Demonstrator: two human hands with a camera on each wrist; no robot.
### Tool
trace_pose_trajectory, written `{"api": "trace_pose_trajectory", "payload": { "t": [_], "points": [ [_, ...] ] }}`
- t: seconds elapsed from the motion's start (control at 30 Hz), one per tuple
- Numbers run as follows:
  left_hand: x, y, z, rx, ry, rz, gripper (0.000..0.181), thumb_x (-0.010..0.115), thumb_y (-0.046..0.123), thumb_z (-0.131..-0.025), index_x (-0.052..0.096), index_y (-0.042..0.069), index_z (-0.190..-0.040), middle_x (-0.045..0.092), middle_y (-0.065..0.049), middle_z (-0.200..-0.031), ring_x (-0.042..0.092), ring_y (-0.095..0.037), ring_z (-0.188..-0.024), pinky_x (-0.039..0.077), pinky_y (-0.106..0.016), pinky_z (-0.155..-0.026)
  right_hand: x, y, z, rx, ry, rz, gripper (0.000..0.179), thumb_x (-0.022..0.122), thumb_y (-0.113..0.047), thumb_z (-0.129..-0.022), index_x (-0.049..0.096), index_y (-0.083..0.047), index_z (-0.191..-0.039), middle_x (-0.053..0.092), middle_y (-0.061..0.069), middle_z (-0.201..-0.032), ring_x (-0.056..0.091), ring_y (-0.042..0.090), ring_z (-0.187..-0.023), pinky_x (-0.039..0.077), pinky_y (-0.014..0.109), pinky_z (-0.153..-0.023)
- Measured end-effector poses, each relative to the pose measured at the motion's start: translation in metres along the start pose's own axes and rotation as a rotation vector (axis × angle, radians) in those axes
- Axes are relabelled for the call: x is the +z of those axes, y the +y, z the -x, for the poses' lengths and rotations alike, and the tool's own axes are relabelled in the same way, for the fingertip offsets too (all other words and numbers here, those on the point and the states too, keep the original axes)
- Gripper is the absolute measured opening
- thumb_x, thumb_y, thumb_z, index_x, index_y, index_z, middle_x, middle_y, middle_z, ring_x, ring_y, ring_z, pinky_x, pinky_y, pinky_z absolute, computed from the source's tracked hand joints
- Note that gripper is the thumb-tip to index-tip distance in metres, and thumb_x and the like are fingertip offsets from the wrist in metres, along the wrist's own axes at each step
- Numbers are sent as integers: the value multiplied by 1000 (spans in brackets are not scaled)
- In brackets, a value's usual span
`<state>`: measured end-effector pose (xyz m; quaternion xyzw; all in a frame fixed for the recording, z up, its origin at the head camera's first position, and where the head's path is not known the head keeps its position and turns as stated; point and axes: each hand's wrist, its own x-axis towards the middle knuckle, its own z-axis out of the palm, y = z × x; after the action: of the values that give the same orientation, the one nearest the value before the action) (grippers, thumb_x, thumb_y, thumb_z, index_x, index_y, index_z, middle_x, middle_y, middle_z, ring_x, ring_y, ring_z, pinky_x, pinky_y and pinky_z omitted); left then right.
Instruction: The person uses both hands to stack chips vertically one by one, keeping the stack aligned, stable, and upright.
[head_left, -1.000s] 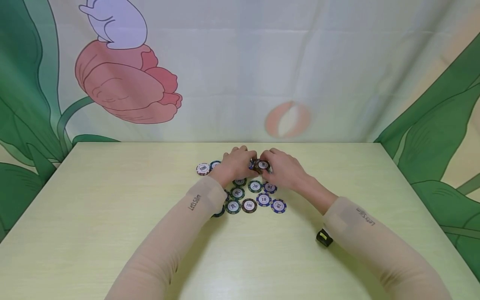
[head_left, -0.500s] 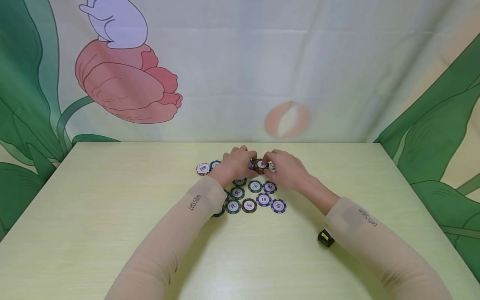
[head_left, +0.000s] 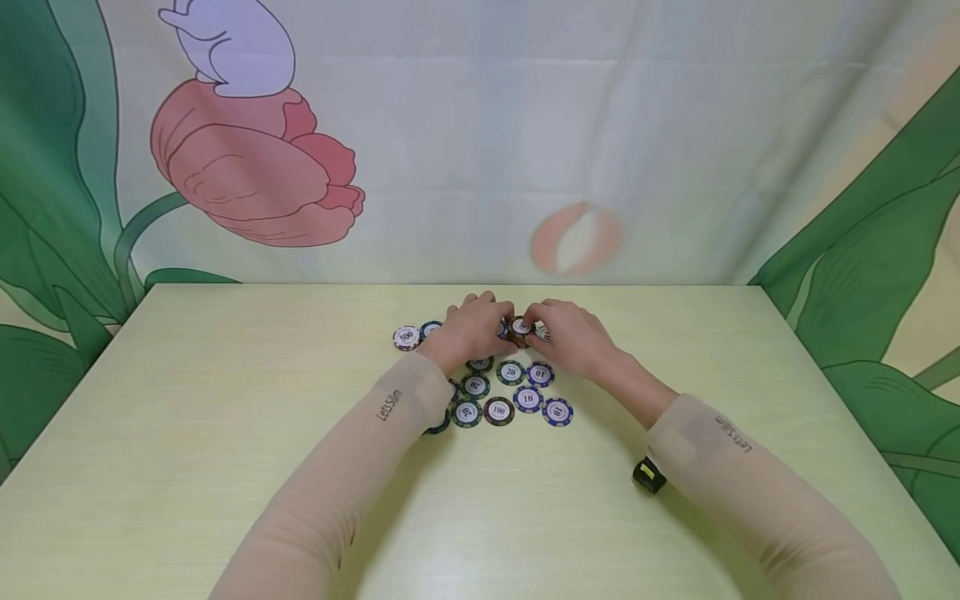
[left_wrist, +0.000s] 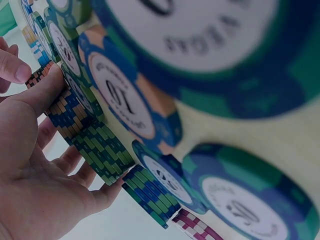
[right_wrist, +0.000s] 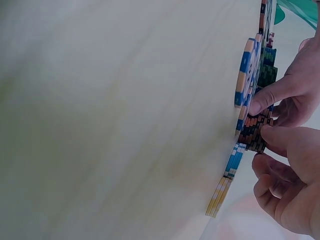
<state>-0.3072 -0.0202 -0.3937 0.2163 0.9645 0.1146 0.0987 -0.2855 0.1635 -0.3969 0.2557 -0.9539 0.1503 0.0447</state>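
My right hand [head_left: 572, 337] pinches a stack of black-and-brown poker chips [head_left: 521, 327] at the back of the table, thumb in front. Just left of it, my left hand [head_left: 472, 325] reaches over a row of chip stacks. In the left wrist view its thumb lies along the front of a blue-and-orange chip stack [left_wrist: 72, 114], with fingers behind. Beside that stand a green chip stack [left_wrist: 103, 151] and a blue-green chip stack [left_wrist: 151, 196]. The right wrist view shows the black-and-brown stack between both hands, next to a light-blue chip stack [right_wrist: 234, 160] and a yellow chip stack [right_wrist: 218, 196].
Several loose chips lie flat in front of the hands, among them a blue 10 chip [head_left: 557, 412] and a black 100 chip [head_left: 498, 411]. A white 500 chip [head_left: 407, 337] sits left. A small black object [head_left: 648, 475] lies by the right sleeve. A printed curtain [head_left: 465, 167] hangs behind the table.
My right hand and the black-and-brown stack have shifted slightly left towards my left hand, exposing part of a pale chip behind the fingers. My left hand has stayed in place.
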Motion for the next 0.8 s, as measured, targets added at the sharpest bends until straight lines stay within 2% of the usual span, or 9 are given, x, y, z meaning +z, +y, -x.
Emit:
{"api": "trace_pose_trajectory", "payload": {
  "t": [0.33,0.57,0.8],
  "points": [
    [0,0,4,7,5,-10,47,73,41,-97,60,16,-135,54,-10,-130,48,-32,-120,38,-59,-104,-3,-3,4,19,-5,-5,24,76,-19,-95,68,-6,-114,67,10,-109,66,26,-98,55,43,-80],
    [1,-3,6,32,33,-41,46,71,43,-97,61,14,-132,56,-9,-126,51,-30,-117,41,-55,-100,-9,-21,15,-46,-94,14,12,75,-20,-94,68,-10,-97,62,-2,-81,58,15,-71,49,32,-59],
    [4,-9,3,78,42,-83,53,70,48,-97,58,14,-135,57,-9,-130,52,-27,-119,41,-54,-102,-5,-37,28,-140,-162,13,13,76,-24,-93,68,-15,-89,56,-9,-69,53,9,-62,44,27,-52]
  ]
}}
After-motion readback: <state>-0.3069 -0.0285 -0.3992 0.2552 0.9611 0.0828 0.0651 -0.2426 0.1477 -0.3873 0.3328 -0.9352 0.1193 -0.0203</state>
